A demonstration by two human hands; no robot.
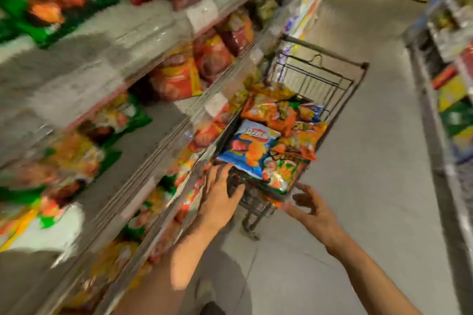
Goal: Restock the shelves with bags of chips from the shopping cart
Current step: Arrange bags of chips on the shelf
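Chips fill the shopping cart ahead of me – a blue bag lies on top at the near end, orange bags behind it. My left hand reaches the cart's near edge, fingers straight, tips at the blue bag's lower corner. My right hand hovers just off the cart's near right corner, fingers spread, holding nothing. Shelves press close along the cart's left side – open aisle floor lies to its right.

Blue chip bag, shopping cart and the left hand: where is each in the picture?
blue chip bag (249, 147): head view, middle of its printed front.
shopping cart (330, 52): head view, far top rail.
left hand (220, 195): head view, back of the hand.
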